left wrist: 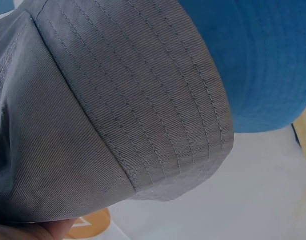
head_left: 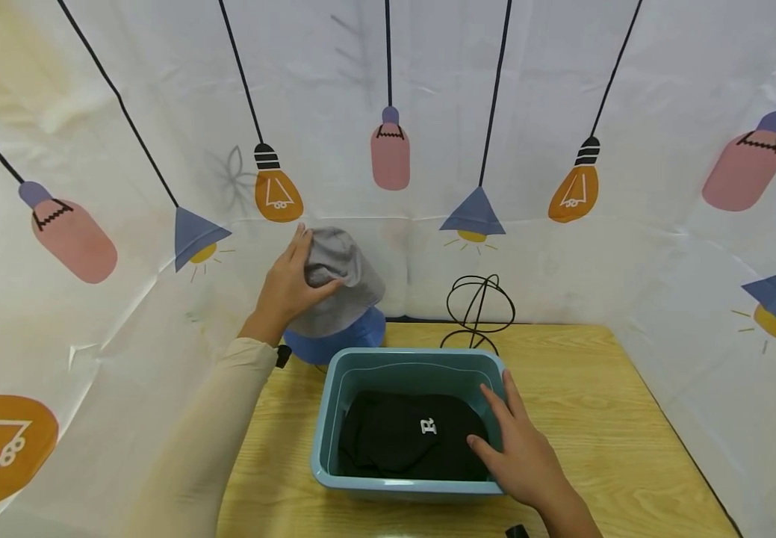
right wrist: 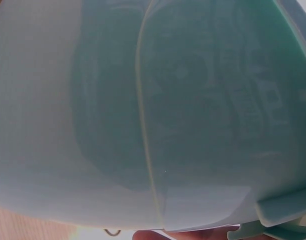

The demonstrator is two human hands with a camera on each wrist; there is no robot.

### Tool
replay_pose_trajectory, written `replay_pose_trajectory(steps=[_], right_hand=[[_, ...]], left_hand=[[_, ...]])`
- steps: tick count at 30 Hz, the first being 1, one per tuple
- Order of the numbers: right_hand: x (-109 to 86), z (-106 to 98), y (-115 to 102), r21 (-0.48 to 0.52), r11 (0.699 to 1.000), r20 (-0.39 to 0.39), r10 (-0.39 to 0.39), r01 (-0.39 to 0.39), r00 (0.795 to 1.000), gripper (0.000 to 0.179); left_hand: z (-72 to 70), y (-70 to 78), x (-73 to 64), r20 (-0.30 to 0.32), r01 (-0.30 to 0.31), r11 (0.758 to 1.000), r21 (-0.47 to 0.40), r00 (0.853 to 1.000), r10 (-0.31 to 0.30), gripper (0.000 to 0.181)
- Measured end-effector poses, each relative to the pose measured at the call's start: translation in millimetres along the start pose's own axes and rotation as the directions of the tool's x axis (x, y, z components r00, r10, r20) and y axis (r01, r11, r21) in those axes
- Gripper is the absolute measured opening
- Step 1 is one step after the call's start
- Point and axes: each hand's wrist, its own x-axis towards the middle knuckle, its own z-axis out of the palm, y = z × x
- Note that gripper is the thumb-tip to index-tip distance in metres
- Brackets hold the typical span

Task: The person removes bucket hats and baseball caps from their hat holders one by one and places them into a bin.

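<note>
My left hand (head_left: 288, 288) grips the crown of a grey bucket hat (head_left: 334, 306), its thumb across the near side and fingers at the far left. Stitched rows circle the hat's brim in the left wrist view. Under it shows the brim of a blue hat (head_left: 340, 340). My right hand (head_left: 520, 448) lies over the right rim of a teal plastic bin (head_left: 408, 486), fingers spread and fairly straight. Inside the bin lies a black cap (head_left: 394, 437) with a white letter R. The right wrist view is filled by the bin's wall (right wrist: 193, 115).
A black wire stand (head_left: 475, 306) rises behind the bin. The wood-grain table (head_left: 582, 418) stretches to the right of the bin. White sheeting (head_left: 334, 90) printed with hanging lamps encloses the back and sides. A small black object (head_left: 517, 531) sits at the bottom edge.
</note>
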Motion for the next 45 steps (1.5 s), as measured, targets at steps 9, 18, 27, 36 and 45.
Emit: replay_pose_trajectory(steps=[9, 18, 27, 36, 45], right_hand=[[1.3, 2, -1, -0.002, 1.0, 0.002, 0.001, -0.001, 1.0, 0.086], [0.7, 1, 0, -0.001, 1.0, -0.001, 0.004, -0.004, 1.0, 0.086], [-0.3, 0, 0, 0.005, 1.0, 0.005, 0.006, -0.006, 1.0, 0.086], [0.7, 1, 1, 0.012, 1.0, -0.001, 0.003, -0.003, 1.0, 0.086], [0.6, 1, 1, 0.009, 1.0, -0.014, -0.009, 0.009, 1.0, 0.085]], left_hand=[[-11.0, 8.5, 0.1, -0.05, 0.008, 1.0, -0.023, 0.999, -0.009, 0.111], [-12.7, 21.0, -2.3, -0.096, -0.053, 0.998, -0.043, 0.994, 0.049, 0.108], [-12.0, 40.7, -11.0, -0.109, -0.115, 0.99, -0.083, 0.988, 0.106, 0.108], [-13.3, 60.1, -22.0, -0.12, -0.173, 0.979, -0.106, 0.98, 0.16, 0.109], [-13.2, 75.5, -32.6, -0.093, -0.189, 0.964, -0.186, 0.98, 0.174, 0.108]])
